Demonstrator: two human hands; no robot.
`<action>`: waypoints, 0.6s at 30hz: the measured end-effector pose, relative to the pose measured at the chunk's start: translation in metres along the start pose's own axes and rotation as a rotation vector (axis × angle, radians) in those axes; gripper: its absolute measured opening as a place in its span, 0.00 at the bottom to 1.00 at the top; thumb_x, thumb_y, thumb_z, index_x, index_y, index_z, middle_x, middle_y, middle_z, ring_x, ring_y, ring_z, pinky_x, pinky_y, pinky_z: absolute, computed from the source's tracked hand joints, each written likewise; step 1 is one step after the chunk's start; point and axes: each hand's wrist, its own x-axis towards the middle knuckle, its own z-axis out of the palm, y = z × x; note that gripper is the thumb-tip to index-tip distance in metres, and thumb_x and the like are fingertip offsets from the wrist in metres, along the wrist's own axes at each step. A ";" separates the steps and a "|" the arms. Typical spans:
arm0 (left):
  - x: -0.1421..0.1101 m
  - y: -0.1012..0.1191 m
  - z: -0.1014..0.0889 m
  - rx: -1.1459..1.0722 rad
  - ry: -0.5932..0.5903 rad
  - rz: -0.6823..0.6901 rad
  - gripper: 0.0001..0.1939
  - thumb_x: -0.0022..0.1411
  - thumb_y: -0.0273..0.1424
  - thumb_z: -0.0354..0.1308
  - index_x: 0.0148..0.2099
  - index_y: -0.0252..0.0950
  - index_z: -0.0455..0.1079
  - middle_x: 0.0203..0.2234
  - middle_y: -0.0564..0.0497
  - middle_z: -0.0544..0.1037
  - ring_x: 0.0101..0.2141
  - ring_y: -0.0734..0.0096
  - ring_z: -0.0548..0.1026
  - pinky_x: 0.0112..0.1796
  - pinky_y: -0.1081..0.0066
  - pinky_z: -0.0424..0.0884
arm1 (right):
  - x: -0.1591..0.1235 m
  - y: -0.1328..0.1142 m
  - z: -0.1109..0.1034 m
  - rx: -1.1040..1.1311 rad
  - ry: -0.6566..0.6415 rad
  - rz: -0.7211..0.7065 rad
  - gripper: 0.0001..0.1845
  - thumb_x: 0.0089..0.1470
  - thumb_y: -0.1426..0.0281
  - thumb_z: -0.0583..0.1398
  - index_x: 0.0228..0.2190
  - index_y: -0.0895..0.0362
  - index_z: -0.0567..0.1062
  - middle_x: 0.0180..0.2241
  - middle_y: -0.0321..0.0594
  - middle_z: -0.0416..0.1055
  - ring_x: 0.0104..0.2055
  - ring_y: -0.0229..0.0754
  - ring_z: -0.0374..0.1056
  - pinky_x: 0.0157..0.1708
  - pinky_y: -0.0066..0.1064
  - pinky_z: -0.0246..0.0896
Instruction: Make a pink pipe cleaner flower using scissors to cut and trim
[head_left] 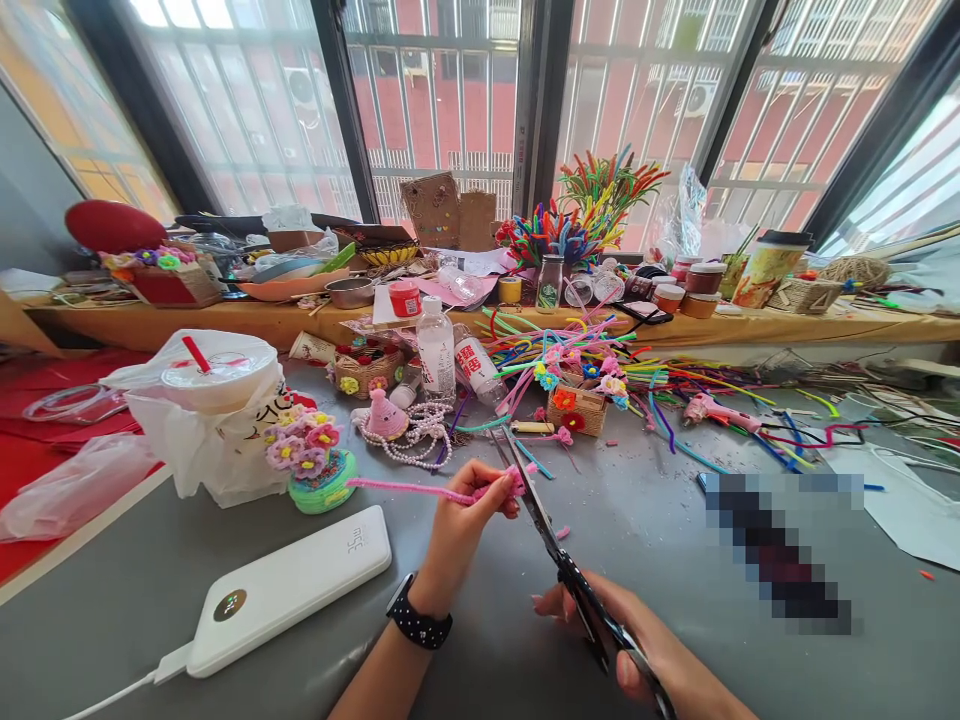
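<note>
Grey surface beneath barred windows | pink chenille stem raised, bunched end at blades of scissors | left grip pinched on stem, right grip wrapped round handles | likely light, fuzzy-soft, wire-bendable; best pinched gently behind bunch

fuzzy pipe cleaner, shiny metal scissor blades, smooth plastic power bank, crinkled plastic bag

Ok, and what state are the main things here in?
Scissors, in right fingers, blades slightly apart
Pink pipe cleaner, held in left fingers
Power bank, display lit, cable plugged in
Drink cup, lidded, straw in
Clear bottle, upright, capped
Red-lettered bottle, not upright
Glue gun, lying down
</note>
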 end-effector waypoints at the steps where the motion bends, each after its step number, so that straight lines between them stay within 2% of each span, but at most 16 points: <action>1: 0.000 0.001 0.000 0.007 -0.002 0.000 0.08 0.47 0.31 0.60 0.25 0.33 0.65 0.17 0.57 0.71 0.19 0.78 0.69 0.22 0.76 0.66 | -0.001 -0.002 -0.001 -0.026 0.025 0.009 0.36 0.37 0.44 0.55 0.41 0.57 0.65 0.45 0.49 0.63 0.48 0.53 0.57 0.47 0.42 0.50; 4: -0.001 0.003 0.002 0.041 0.001 0.003 0.08 0.47 0.31 0.61 0.24 0.32 0.65 0.16 0.57 0.71 0.18 0.78 0.69 0.22 0.77 0.66 | -0.002 -0.008 -0.002 -0.068 0.061 0.031 0.34 0.38 0.44 0.54 0.39 0.57 0.66 0.43 0.49 0.64 0.47 0.53 0.58 0.46 0.42 0.50; 8: -0.001 0.001 0.002 0.045 0.004 0.004 0.08 0.47 0.31 0.61 0.24 0.32 0.65 0.16 0.56 0.72 0.18 0.78 0.69 0.22 0.76 0.66 | 0.001 -0.011 0.002 -0.012 0.034 -0.020 0.33 0.38 0.42 0.52 0.33 0.58 0.66 0.38 0.49 0.65 0.44 0.54 0.60 0.44 0.42 0.53; 13: 0.000 -0.002 -0.001 0.021 0.029 0.052 0.06 0.49 0.29 0.59 0.25 0.32 0.65 0.17 0.56 0.71 0.19 0.79 0.68 0.23 0.76 0.67 | 0.003 -0.006 0.007 0.075 -0.027 -0.012 0.31 0.38 0.43 0.52 0.31 0.58 0.65 0.35 0.44 0.64 0.42 0.50 0.61 0.43 0.38 0.55; 18: 0.003 -0.005 -0.006 0.008 0.062 0.085 0.06 0.51 0.30 0.58 0.27 0.33 0.66 0.18 0.56 0.70 0.20 0.78 0.68 0.24 0.75 0.67 | 0.001 0.000 0.010 0.098 -0.004 0.003 0.28 0.41 0.46 0.53 0.29 0.59 0.65 0.31 0.42 0.64 0.38 0.46 0.63 0.41 0.37 0.56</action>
